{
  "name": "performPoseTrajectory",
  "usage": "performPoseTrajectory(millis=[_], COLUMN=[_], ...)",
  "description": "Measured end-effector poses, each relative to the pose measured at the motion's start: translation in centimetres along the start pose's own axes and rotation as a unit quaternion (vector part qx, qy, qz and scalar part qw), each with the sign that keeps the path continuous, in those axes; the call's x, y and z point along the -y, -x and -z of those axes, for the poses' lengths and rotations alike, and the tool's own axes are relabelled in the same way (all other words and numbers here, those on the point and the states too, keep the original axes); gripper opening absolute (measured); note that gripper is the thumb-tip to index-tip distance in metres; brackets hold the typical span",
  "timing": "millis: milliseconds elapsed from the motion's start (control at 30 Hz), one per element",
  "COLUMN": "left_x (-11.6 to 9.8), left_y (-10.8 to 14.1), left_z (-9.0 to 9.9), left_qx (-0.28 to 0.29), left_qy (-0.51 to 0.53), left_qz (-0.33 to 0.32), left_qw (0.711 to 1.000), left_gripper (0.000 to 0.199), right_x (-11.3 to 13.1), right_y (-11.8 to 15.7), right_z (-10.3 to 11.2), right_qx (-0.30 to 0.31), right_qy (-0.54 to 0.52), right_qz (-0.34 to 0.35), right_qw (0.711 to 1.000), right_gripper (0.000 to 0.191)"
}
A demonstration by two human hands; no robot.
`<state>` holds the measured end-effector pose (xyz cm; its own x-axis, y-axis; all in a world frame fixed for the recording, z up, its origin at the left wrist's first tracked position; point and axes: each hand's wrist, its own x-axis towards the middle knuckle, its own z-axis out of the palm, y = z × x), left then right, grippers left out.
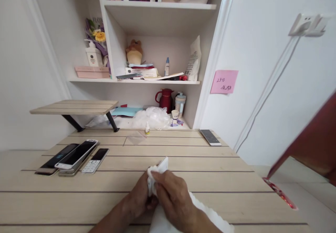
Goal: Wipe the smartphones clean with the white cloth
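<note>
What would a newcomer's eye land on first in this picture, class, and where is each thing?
The hands come first: at bottom centre, the left hand and right hand grip a white cloth over the wooden desk. Next comes the row of phones at the desk's left side. Higher up, the dark red thermos jug in the shelf unit and the pink sticky note on the right-hand wall stand out.

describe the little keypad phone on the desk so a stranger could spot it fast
On the wooden desk, several phones lie together at the left. The keypad phone is the rightmost: white, small-screened, with physical buttons, unlike the big touchscreen smartphone beside it.
</note>
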<state>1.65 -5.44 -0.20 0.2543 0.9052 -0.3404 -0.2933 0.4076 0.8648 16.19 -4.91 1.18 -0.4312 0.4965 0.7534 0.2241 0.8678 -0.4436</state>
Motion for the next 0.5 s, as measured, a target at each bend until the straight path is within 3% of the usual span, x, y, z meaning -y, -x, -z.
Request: performPoseTrajectory(millis=[67, 133, 333, 500], left_x=[0.2, 0.2, -0.9, -0.3], left_y=[0.0, 0.1, 0.5, 0.3], left_z=[0.0, 0.0, 0.1, -0.1], left_qx=[-0.011, -0.002, 0.087, -0.014], left_qy=[0.014, 0.012, 0.011, 0.009], left_qz=[-0.012, -0.002, 0.042, 0.006], left_qw=[1.000, 1.000, 0.995, 1.000], left_gripper=[0.054, 0.055, 0.065, 0.062], right_x=[1.0, 0.9, -1.8, -0.8], right_y=[-0.1, -0.3, -0.1, 0.1], right_z=[0.0, 0.3, 0.5, -0.3], right_qx=[0.049, 0.056, -0.060, 0.015], right_qy=[-0.015, -0.007, 0.037, 0.006], right_qz=[0.022, 0.006, -0.128, -0.054], right_qw=[0.998, 0.998, 0.989, 0.998], right_gripper=[0.035, 0.034, 0.032, 0.035])
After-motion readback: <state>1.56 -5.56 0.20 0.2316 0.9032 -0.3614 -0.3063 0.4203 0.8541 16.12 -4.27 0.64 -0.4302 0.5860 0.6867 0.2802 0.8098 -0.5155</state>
